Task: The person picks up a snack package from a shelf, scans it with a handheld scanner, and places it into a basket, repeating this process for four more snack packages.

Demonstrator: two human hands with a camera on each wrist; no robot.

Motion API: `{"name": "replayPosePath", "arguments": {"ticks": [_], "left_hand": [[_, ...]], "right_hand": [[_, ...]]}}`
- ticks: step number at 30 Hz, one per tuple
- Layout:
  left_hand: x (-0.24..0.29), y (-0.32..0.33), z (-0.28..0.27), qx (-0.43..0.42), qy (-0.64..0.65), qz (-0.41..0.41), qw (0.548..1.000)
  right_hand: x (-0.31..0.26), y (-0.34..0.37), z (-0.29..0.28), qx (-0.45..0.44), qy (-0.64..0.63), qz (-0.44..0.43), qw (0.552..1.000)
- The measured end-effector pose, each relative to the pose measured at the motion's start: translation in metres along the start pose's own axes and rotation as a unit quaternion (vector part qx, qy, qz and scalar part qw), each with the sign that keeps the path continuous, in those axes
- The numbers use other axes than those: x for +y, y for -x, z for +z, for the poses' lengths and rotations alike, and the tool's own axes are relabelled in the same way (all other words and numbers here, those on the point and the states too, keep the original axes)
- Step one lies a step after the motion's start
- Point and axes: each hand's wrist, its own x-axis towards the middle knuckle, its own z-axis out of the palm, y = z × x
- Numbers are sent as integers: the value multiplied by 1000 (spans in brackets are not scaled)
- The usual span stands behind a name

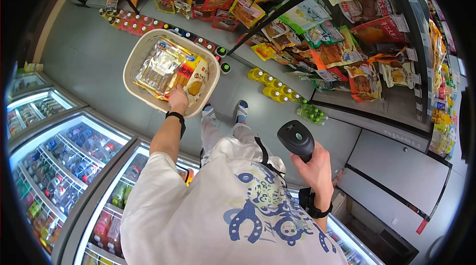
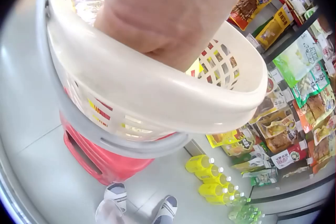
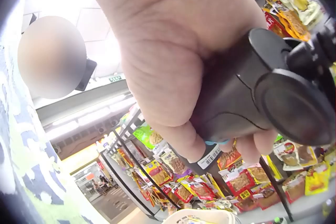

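My left hand (image 1: 178,100) reaches over the near rim of a cream plastic basket (image 1: 130,79), its fingertips at a yellow food packet (image 1: 197,84) with red lettering. Several shiny clear and silver packets (image 1: 157,69) lie beside that packet. In the left wrist view the basket's wall (image 2: 157,95) and the wrist hide the fingers, so I cannot tell whether they grip the packet. At the right, my right hand (image 1: 316,168) holds a black handheld barcode scanner (image 1: 296,138) by its handle, head up. The right wrist view shows the fingers wrapped round the dark scanner grip (image 3: 231,98).
Below the cream basket is a red basket (image 2: 105,161). Lit chest freezers (image 1: 74,151) line the left. Racks of hanging snack packets (image 1: 342,51) stand ahead and right. Yellow bottles (image 1: 272,86), green bottles (image 1: 311,112) and red-labelled bottles (image 1: 134,26) stand on the grey floor (image 1: 84,56).
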Motion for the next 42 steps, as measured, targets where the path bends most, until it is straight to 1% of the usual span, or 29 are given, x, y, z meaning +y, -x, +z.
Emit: {"name": "replayPosePath", "arguments": {"ticks": [1,3,4,6,10,13,15,16,18,19,21,27,29,30,31,32,33,34,35,36,38,39,41,42], "left_hand": [[4,3,-3,0,-2,-3,1000],[9,10,-9,-46,-8,-7,999],[6,12,-5,-43,-9,-10,999],[5,17,3,-5,-11,-20,1000],[15,32,-3,20,7,-60,998],[29,49,-16,52,24,-63,996],[35,58,-17,91,55,-38,994],[39,64,-18,96,51,-38,993],[48,78,-20,133,82,-20,988],[49,82,-18,138,78,-19,987],[50,91,-13,139,115,-21,983],[69,144,-15,173,69,-43,982],[67,156,-5,175,76,-53,980],[67,165,0,195,102,-49,974],[69,175,2,218,125,-45,967],[74,185,-1,182,113,-90,973],[65,188,14,190,121,-95,970],[68,199,12,170,123,-111,971],[67,207,13,150,128,-126,972],[64,214,14,124,134,-137,974],[58,222,17,44,145,-169,974],[53,224,24,51,148,-166,973],[40,222,40,-22,191,-180,965],[35,220,49,-14,196,-178,964]], "right_hand": [[4,-3,-2,-3,-2,-2,1000],[10,-4,-4,-5,4,1,1000],[11,-5,-5,-5,1,-3,1000],[15,-8,-8,-7,-11,-29,999],[33,-17,-16,-22,-30,-48,998],[55,-25,-21,-18,-21,-79,996],[67,-30,-25,-23,1,-113,993],[73,-33,-27,-22,-6,-116,993],[86,-40,-30,-33,-23,-140,989],[91,-44,-31,-31,-29,-143,989],[98,-49,-34,-54,-24,-154,986],[133,-65,-39,-82,-63,-215,971],[147,-72,-37,-90,-43,-204,974],[153,-77,-35,-102,-25,-205,973],[155,-81,-35,-110,-28,-224,968],[153,-86,-37,-118,-9,-254,960],[152,-89,-38,-126,-1,-273,954],[156,-96,-32,-137,-12,-295,946],[149,-96,-36,-151,2,-300,942],[143,-97,-38,-144,2,-310,940],[135,-96,-41,-131,3,-323,937],[131,-94,-43,-129,2,-323,937],[125,-90,-42,-120,3,-329,937],[124,-87,-37,-113,-10,-326,939]]}}
